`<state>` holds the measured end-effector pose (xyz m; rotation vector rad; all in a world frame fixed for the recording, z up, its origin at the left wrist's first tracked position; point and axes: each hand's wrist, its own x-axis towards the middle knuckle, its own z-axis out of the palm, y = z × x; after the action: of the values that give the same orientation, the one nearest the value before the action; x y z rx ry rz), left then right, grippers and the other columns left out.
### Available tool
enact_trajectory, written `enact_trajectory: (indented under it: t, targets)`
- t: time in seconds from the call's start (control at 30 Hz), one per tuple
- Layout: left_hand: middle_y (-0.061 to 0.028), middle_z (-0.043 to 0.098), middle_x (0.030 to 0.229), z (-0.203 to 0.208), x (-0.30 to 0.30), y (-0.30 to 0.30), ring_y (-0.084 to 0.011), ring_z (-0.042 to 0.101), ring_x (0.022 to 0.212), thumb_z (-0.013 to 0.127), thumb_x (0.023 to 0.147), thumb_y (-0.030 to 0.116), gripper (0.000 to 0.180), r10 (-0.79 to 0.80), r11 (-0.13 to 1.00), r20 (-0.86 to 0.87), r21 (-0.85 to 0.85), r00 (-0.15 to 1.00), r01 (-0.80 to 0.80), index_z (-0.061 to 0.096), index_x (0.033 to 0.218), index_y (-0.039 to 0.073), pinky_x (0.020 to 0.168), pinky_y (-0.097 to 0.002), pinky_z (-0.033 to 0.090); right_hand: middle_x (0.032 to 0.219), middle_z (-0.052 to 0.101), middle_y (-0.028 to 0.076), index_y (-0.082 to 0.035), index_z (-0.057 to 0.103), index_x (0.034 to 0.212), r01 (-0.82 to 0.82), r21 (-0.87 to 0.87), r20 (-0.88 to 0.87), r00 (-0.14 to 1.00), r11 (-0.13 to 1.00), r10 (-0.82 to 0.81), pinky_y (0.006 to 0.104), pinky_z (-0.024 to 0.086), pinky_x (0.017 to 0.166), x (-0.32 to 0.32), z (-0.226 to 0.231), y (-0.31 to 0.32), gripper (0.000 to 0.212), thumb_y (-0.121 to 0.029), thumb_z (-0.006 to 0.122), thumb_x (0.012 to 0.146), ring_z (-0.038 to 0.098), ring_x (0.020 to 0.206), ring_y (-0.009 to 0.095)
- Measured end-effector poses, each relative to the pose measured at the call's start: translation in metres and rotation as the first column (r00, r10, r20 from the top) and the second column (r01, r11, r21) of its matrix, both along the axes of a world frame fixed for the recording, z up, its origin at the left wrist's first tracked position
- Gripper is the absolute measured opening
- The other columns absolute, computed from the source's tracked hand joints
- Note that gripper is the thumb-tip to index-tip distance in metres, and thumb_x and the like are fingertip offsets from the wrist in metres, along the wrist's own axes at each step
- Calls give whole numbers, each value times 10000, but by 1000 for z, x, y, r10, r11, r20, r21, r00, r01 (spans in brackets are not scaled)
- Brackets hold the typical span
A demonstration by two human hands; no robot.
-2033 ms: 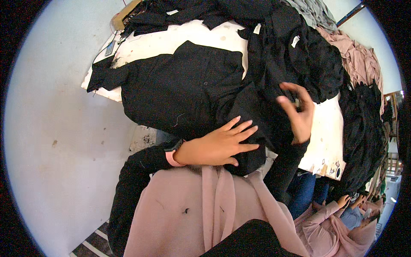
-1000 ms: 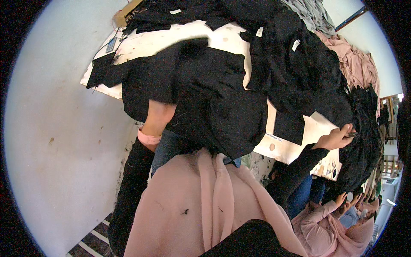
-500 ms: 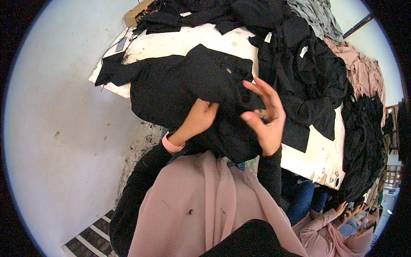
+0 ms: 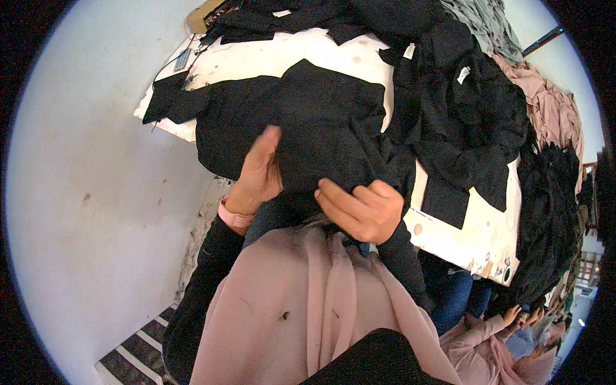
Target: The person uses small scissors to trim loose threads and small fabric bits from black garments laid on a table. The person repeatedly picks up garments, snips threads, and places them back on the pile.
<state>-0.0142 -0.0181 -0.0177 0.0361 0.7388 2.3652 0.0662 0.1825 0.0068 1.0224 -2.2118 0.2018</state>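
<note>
A black garment (image 4: 308, 122) lies spread over the front of the white table, its near edge hanging toward my lap. My left hand (image 4: 260, 170) is at its near left side, fingers stretched out and edge-on, slightly blurred at the tips. My right hand (image 4: 366, 208) is closed at the near right edge, with its forefinger reaching left across the cloth and the other fingers curled in. The cloth seems gathered under that hand; the thumb is hidden.
More black garments (image 4: 455, 102) with white labels are heaped at the right and far side. Grey cloth (image 4: 481, 32) and pink cloth (image 4: 545, 102) hang beyond. A calculator-like device (image 4: 182, 61) lies far left. A wall (image 4: 96, 192) stands left; another person (image 4: 487, 346) sits at lower right.
My right hand has come down and left from an open pose above the cloth and closed at its near edge. My left hand has moved left and unclosed. The cloth's right part has shifted.
</note>
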Motion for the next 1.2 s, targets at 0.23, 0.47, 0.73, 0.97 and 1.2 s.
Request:
enact_trajectory:
  t: [0.23, 0.47, 0.73, 0.97, 1.2]
  targets:
    - [-134, 580, 1350, -2, -3, 19, -249, 612, 1155, 549, 1016, 250, 441, 15, 963, -78, -268, 997, -35, 490, 1368, -8, 1009, -375, 487, 958, 712, 95, -57, 695, 945, 237, -701, 435, 890, 673, 139, 283, 516, 641, 4, -3, -10, 276, 12, 804, 701, 689, 776, 206]
    - [-152, 392, 1540, -8, 4, 37, -299, 424, 1391, 461, 854, -2, 647, -292, 832, -846, -455, 446, -318, 361, 1493, 5, 1177, -379, 291, 856, 603, 42, -13, 648, 1109, 458, -819, 513, 854, 345, 85, 211, 446, 629, 10, 7, -8, 419, 102, 756, 720, 540, 701, 71]
    - [-175, 533, 1427, -6, 12, 39, -383, 460, 1353, 363, 650, -154, 932, -180, 709, -894, -407, 410, -576, 219, 1544, 62, 1169, -403, 298, 757, 698, 59, -64, 761, 873, 472, -529, 510, 841, 705, -180, 273, 423, 606, 5, -3, 5, 208, 38, 770, 691, 529, 552, 133]
    - [-171, 549, 1415, -1, 5, 36, -364, 480, 1343, 360, 652, -144, 938, -186, 714, -932, -345, 311, -609, 202, 1549, 76, 1162, -405, 311, 922, 680, 121, -24, 650, 1026, 525, -730, 538, 836, 438, -107, 301, 492, 731, 15, -4, 12, 303, -90, 778, 759, 644, 781, 211]
    - [-185, 557, 1402, 1, 7, 40, -349, 483, 1348, 372, 626, -138, 971, -161, 743, -932, -332, 325, -582, 187, 1555, 74, 1182, -415, 278, 931, 700, 66, -58, 676, 1015, 608, -483, 306, 791, 630, -529, 320, 394, 656, 8, 9, 28, 242, -87, 768, 793, 646, 741, 210]
